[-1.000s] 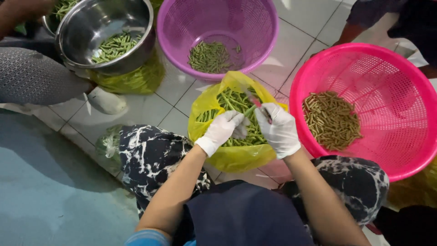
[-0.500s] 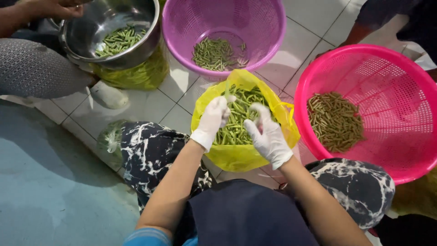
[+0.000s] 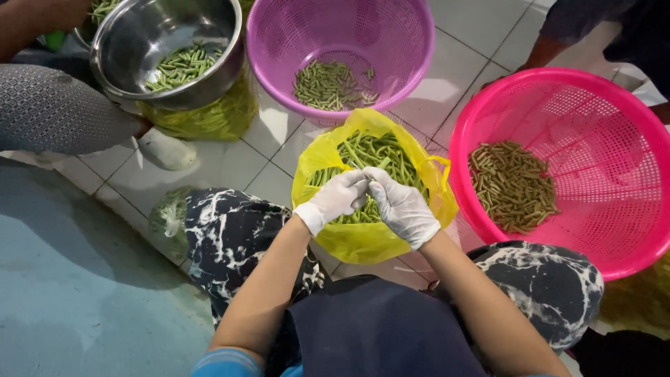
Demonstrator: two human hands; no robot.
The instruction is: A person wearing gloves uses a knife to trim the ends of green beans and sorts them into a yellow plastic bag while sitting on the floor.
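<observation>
While both gloved hands, left hand [image 3: 333, 201] and right hand [image 3: 403, 208], meet fingertip to fingertip over the yellow bag [image 3: 356, 241], seemingly pinching one bean, many beans [image 3: 373, 157] remain inside, though cut pieces [image 3: 513, 185] already lie in the pink basket [image 3: 631, 237].

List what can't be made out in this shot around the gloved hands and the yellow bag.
Head view only:
- Whatever the left hand and right hand pinch between them: hidden by the fingers.
- Bottom of the yellow bag: covered by green beans and both hands.
- Pink basket: far side cut off by the right edge.
</observation>
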